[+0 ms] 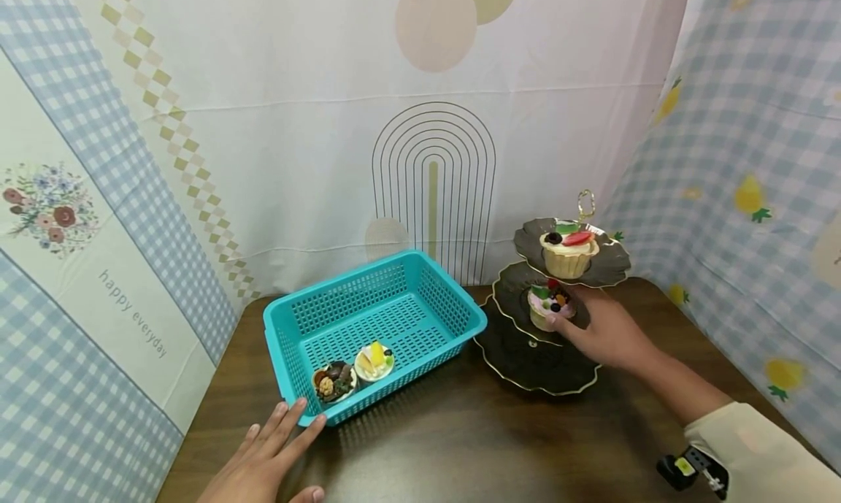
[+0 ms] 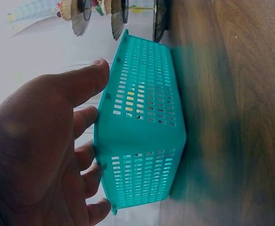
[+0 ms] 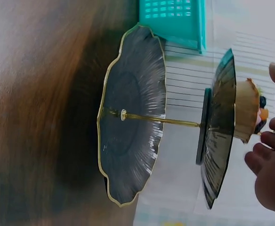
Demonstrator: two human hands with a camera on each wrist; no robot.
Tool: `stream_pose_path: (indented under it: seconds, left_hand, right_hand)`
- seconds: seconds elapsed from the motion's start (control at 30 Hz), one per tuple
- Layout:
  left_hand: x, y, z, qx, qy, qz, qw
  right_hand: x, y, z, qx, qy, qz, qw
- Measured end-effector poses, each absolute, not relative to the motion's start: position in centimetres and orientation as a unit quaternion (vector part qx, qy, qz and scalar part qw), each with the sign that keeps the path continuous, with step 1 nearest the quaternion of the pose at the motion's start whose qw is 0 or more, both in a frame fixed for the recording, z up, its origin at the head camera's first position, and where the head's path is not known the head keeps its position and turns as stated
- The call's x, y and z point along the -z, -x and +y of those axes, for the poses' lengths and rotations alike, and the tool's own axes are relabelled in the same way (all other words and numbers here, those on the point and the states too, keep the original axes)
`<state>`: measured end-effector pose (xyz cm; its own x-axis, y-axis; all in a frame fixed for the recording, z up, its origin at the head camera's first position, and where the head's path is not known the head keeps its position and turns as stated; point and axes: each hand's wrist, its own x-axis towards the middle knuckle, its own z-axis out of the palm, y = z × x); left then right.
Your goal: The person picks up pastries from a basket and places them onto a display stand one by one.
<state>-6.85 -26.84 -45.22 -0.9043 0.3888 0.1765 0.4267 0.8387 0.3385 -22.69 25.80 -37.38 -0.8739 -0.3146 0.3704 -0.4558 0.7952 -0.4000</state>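
Four cupcakes (image 1: 569, 253) are in view: two in the one basket (image 1: 401, 320), two on the one stand (image 3: 170, 121). The stand counts three plates (image 1: 539, 364) and one ring (image 1: 580, 205). There are two hands, one left hand (image 1: 263, 459) and one right hand (image 1: 611, 331), plus one sleeve (image 1: 765, 448) and one surface (image 1: 447, 448).

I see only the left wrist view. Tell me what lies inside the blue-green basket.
Observer: Two tarts, a nut-topped one and a yellow-topped one, side by side near the corner of the blue-green basket by the left hand.

Operator: Now report the right hand.

Observer: The right hand is at the pink-topped tart on the stand's middle tier; whether it grips the tart, I can't tell.
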Motion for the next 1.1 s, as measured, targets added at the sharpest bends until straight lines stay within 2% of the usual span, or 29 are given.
stream_pose_path:
  seconds: [0.5, 1.1]
  left_hand:
    - [44.7, 6.7, -26.9, 0.184, 0.194, -0.963, 0.047]
    - [44.9, 6.6, -26.6, 0.154, 0.204, -0.964, 0.069]
  right_hand:
    - [37.6, 22.3, 23.7, -0.121, -0.280, -0.933, 0.194]
    - [37.5, 22.8, 19.0, -0.164, -0.370, -0.902, 0.150]
